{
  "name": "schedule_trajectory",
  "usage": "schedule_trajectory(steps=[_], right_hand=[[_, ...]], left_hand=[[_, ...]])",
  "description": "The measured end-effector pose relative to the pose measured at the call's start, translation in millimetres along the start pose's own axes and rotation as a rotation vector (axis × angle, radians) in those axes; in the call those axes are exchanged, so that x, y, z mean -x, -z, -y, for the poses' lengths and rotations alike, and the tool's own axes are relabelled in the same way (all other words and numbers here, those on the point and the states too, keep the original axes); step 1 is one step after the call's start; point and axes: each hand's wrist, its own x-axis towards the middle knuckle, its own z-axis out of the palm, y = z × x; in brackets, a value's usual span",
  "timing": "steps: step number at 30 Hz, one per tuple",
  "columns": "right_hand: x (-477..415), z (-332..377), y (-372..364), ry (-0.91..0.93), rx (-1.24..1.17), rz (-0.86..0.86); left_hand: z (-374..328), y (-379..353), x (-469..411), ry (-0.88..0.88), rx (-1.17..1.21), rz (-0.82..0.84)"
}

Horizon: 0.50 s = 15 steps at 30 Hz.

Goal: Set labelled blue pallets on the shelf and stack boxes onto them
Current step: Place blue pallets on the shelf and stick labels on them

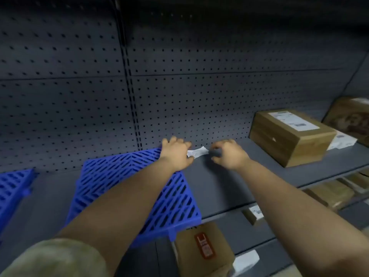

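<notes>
A blue slatted pallet (127, 186) lies flat on the grey shelf (223, 188), under my left forearm. At its far right corner both hands hold a small white paper label (197, 151). My left hand (176, 154) pinches the label's left end. My right hand (229, 154) pinches its right end with curled fingers. A second blue pallet (12, 188) lies at the left edge of the shelf. A brown cardboard box (289, 136) with a white shipping label sits on the shelf to the right.
A printed brown box (351, 118) stands at the far right, with a white packet (343, 141) beside it. Lower shelves hold more cardboard boxes (203, 250), one directly below the pallet's front edge. A grey perforated back panel (179, 86) closes the shelf behind.
</notes>
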Motion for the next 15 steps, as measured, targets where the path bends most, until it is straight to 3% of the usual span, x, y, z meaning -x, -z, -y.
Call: schedule_trajectory(steps=[7,15], right_hand=[[-64.4,-26.6,-29.7,0.004,-0.049,0.084],[-98.0,-51.0,-60.6,0.060,-0.107,0.093]], left_hand=[[-5.0,-22.4,-39.9,0.092,-0.080,0.093],[-19.9,-33.2,-55.2,0.329,-0.121,0.177]])
